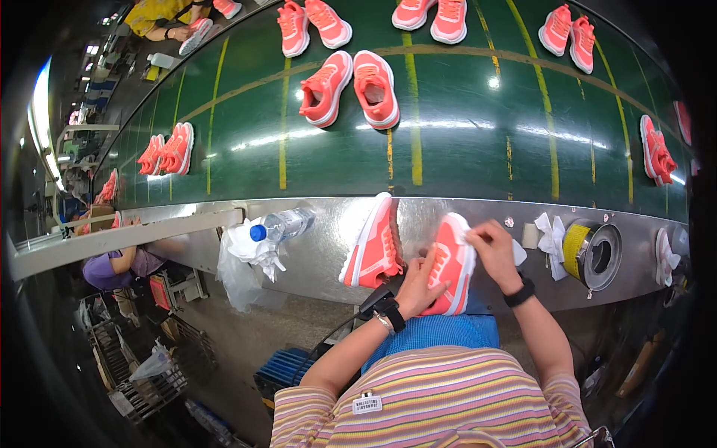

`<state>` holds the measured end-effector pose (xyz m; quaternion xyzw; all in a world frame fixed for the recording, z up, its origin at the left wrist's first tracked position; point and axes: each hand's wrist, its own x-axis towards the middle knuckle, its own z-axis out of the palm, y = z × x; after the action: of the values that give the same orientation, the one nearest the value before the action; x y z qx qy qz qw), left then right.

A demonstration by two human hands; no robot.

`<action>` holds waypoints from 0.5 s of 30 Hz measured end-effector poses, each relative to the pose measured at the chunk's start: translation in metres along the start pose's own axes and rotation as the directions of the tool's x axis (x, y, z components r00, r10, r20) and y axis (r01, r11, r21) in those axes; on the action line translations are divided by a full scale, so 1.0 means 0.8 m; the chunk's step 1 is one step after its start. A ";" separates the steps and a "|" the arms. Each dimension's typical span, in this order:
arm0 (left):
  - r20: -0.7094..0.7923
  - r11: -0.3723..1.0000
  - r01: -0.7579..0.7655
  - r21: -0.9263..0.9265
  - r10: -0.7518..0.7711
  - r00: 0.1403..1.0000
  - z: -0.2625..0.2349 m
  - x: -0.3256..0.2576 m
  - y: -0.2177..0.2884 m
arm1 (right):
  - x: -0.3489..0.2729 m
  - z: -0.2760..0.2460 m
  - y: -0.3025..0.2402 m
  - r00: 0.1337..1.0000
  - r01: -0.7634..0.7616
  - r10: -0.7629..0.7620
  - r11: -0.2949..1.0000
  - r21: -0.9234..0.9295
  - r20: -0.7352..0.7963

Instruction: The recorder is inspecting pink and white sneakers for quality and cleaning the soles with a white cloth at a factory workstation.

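A coral sneaker (454, 239) with a white sole stands tilted in front of me, its toe pointing away. My left hand (420, 285) grips it around the laced side, fingers wrapped across the upper. Close to the toe's right edge is my right hand (493, 250), its fingers pinched together. Whatever lies between those fingertips, if anything, is too small to make out. A second coral sneaker (371, 250) lies on its side to the left on the metal ledge (328, 257), apart from my right hand.
Beyond the ledge runs a green conveyor belt (463, 160) with yellow lines, carrying several pairs of coral sneakers (376, 89). On the ledge are a blue-capped bottle (287, 224), crumpled white paper (254, 250) and a round metal tin (594, 254). Other people work at the left.
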<state>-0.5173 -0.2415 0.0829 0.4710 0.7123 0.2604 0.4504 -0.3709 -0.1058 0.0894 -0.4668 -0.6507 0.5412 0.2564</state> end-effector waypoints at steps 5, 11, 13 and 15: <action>0.090 0.998 -0.045 -0.046 0.050 0.995 -0.012 0.000 -0.003 | -0.024 -0.041 0.039 0.918 -0.049 0.083 0.994 0.095 -0.387; -0.145 0.926 -0.318 0.204 0.349 0.926 -0.022 -0.016 -0.005 | -0.028 -0.066 0.063 0.844 0.086 -0.447 0.658 -0.748 -0.297; -0.184 0.933 -0.339 0.117 0.356 0.916 -0.044 -0.036 0.000 | -0.052 -0.057 0.035 0.870 0.054 -0.372 0.724 -0.688 -0.323; -0.349 0.910 -0.410 0.066 0.406 0.845 -0.082 -0.045 -0.024 | -0.078 -0.035 0.007 0.912 0.024 -0.190 0.909 -0.416 -0.362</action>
<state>-0.5785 -0.2788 0.1123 0.5541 0.6638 0.4349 0.2514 -0.3188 -0.1482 0.1026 -0.5717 -0.7079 0.2749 0.3106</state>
